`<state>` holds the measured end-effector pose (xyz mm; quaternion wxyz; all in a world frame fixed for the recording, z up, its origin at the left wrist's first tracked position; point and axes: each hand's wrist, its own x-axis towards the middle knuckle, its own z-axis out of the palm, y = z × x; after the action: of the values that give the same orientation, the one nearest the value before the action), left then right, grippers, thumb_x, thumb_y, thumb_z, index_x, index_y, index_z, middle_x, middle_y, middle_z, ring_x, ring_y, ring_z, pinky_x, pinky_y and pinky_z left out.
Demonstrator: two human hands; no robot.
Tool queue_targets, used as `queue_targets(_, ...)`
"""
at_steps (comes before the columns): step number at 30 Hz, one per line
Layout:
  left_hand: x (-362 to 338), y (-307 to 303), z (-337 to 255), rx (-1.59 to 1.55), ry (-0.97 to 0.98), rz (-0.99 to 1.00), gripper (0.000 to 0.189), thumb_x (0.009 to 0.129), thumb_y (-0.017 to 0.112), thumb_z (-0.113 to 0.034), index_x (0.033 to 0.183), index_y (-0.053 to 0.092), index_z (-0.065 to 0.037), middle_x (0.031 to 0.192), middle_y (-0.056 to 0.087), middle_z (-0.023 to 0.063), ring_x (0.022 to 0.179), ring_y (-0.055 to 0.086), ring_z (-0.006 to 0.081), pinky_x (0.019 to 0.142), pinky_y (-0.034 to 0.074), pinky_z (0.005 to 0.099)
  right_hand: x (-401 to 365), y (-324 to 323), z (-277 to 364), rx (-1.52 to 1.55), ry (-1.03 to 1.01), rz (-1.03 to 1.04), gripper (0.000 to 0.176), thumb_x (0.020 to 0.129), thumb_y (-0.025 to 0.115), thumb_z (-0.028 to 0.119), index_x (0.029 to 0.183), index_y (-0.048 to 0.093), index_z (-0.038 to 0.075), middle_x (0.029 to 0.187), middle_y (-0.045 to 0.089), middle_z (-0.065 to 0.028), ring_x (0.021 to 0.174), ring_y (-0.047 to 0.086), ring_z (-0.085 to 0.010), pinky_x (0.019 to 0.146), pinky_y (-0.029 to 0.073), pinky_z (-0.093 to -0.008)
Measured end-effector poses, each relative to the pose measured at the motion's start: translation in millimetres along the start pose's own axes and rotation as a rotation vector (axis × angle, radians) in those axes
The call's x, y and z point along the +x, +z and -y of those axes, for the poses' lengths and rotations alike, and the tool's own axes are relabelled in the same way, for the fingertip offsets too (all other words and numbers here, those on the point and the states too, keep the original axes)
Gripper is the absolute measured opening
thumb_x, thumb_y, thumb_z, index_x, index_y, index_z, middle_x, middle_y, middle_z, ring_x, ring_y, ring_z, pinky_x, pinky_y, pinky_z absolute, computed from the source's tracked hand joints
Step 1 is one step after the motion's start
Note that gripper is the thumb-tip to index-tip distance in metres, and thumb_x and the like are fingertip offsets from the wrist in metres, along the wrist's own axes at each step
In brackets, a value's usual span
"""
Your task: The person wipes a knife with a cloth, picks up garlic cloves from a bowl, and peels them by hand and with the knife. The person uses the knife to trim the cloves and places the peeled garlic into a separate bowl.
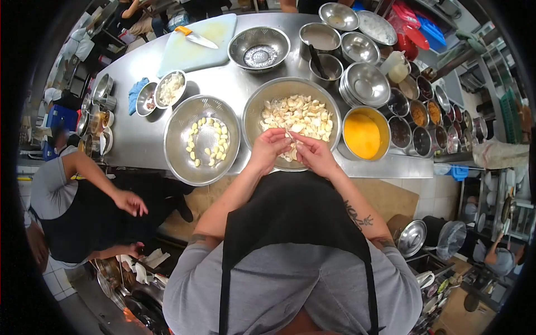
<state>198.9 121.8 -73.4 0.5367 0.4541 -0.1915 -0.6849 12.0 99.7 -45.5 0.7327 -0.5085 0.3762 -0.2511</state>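
Note:
My left hand (270, 149) and my right hand (316, 156) meet over the near side of a large steel bowl (252, 106). Their fingertips pinch a small garlic clove (288, 134), mostly covered by the fingers. Beneath them, the bowl holds a heap of garlic cloves (298, 111) in papery skin. Left of it stands a steel colander (174, 134) with peeled garlic cloves (219, 131) scattered over its bottom. Close to my right hand, on the right, is a steel pot (347, 151) of yellow-orange contents.
A knife (196, 37) with an orange handle lies on a cutting board (173, 54). Behind the garlic stands another colander (259, 49). Stacked bowls (365, 84) and several sauce containers (419, 114) crowd the right. A co-worker in a black apron (106, 206) stands at left.

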Motion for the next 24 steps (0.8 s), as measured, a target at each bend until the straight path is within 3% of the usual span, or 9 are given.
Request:
queue_targets(15, -0.4, 6.7, -4.2, -0.033, -0.006, 0.029, 0.024, 0.087, 0.063, 0.004, 0.110, 0.055, 0.001, 0.103, 0.063, 0.0127, 0.092, 0.065, 0.0189, 0.085, 0.055, 0.0309, 0.3, -4.4, 0.2, -0.026, -0.032, -0.010, 0.037, 0.098, 0.055, 0.015, 0.135, 0.055, 0.012, 0.069, 0.052, 0.0055, 0.062, 0.045, -0.0024, 0.056, 0.038, -0.0182)
queue_targets(18, -0.3, 6.6, -4.5, -0.025, -0.017, 0.027, 0.024, 0.087, 0.063, 0.004, 0.110, 0.055, 0.001, 0.102, 0.064, 0.0129, 0.091, 0.065, 0.0188, 0.085, 0.055, 0.0307, 1.0, -5.5, -2.0, -0.083, -0.030, -0.006, 0.039, 0.099, 0.053, 0.015, 0.137, 0.052, 0.015, 0.068, 0.050, 0.0054, 0.057, 0.039, -0.0017, 0.050, 0.033, -0.0184)
queue_targets(24, -2.7, 6.9, -3.6, 0.060, 0.059, 0.064, 0.025, 0.086, 0.065, 0.004, 0.109, 0.057, 0.004, 0.099, 0.066, 0.0123, 0.089, 0.065, 0.0168, 0.083, 0.054, 0.0273, 1.5, -4.0, -5.7, -0.097, -0.061, -0.030, 0.036, 0.096, 0.057, 0.012, 0.133, 0.056, 0.011, 0.071, 0.052, 0.0073, 0.062, 0.044, -0.0021, 0.057, 0.039, -0.0184)
